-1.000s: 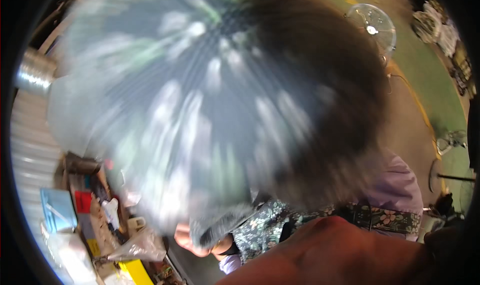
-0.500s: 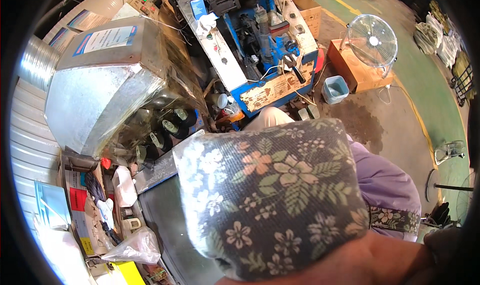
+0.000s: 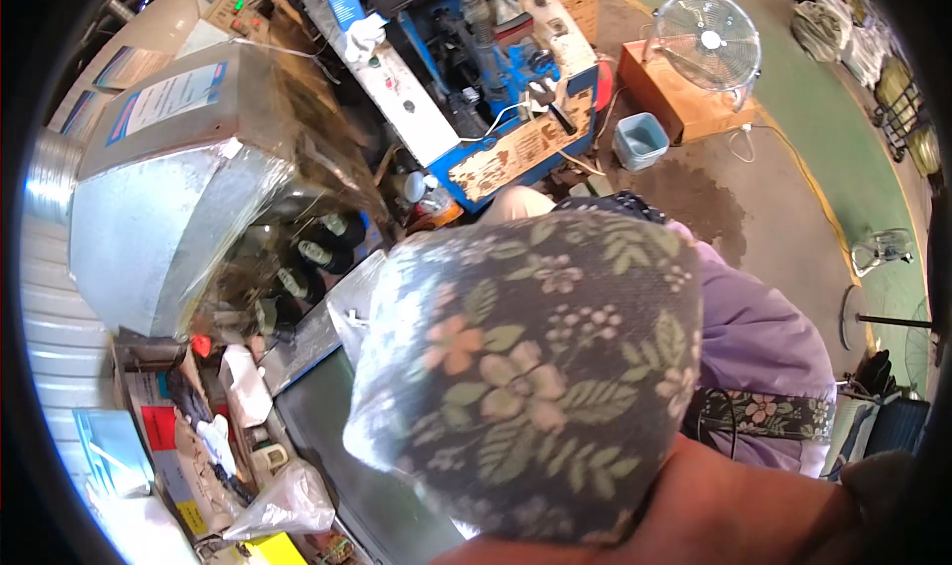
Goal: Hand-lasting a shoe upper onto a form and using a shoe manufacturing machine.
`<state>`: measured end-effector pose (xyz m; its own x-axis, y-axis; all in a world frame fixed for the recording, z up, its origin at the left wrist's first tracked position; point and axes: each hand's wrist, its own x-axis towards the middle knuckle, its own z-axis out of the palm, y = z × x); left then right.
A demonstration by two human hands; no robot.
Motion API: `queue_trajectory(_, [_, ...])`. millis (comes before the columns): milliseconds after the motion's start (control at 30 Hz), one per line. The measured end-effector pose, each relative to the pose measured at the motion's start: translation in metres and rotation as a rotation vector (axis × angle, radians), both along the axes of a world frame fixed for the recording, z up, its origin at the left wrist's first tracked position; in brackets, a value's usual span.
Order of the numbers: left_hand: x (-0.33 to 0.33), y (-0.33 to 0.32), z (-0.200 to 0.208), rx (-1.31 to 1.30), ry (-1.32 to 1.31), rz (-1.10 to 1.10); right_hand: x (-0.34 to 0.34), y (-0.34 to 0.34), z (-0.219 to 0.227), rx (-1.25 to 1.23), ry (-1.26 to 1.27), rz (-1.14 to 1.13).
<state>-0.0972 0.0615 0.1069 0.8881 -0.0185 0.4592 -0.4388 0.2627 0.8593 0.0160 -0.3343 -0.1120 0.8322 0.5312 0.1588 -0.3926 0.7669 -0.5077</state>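
A dark fabric sleeve [image 3: 535, 376] with a flower and leaf print fills the middle of the view, very close. Bare skin [image 3: 744, 501] shows along its lower right edge; which part of the arm it belongs to, I cannot tell. Neither my left hand nor my right hand can be made out. Purple cloth [image 3: 759, 317] with a flowered band [image 3: 769, 414] lies to the right of the sleeve. Partly hidden behind the sleeve is a dark flat surface [image 3: 332, 421], beside a metal hood [image 3: 149, 228] with several black shoe-like pieces [image 3: 317, 257] under it.
A blue machine [image 3: 516, 158] with white side panels stands ahead. To its right are a light blue bucket [image 3: 640, 143] and a round fan [image 3: 709, 44] by a brown box [image 3: 674, 99]. At left sit an open carton [image 3: 164, 436], a white bottle [image 3: 243, 386] and a plastic bag [image 3: 288, 501].
The surroundings have shifted, with the machine, fan and bucket now further up and left. The flowered sleeve has turned slightly and its folds differ. No hand has come into view.
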Motion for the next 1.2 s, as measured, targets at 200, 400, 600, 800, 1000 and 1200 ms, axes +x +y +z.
queue_trajectory(200, [0.004,-0.005,-0.008,0.024,0.132,-0.041,0.040,0.031,-0.039,0.065,0.068,0.106])
queue_trajectory(400, [-0.005,-0.008,-0.001,0.021,0.200,-0.002,0.035,0.076,0.055,0.097,-0.151,0.236])
queue_trajectory(600, [-0.020,0.003,0.035,-0.001,0.118,0.077,-0.057,0.085,0.208,0.194,-0.437,0.108])
queue_trajectory(800, [0.066,0.053,-0.003,1.065,-0.204,0.040,-0.040,0.033,0.193,-0.222,-0.252,-0.480])
queue_trajectory(1000, [0.092,0.026,-0.183,1.002,0.312,-0.211,-0.021,0.050,0.034,-2.267,-0.962,-0.359])
queue_trajectory(1200, [0.066,-0.010,-0.218,1.105,0.137,-0.002,-0.042,0.103,-0.018,-2.177,-0.990,0.489])
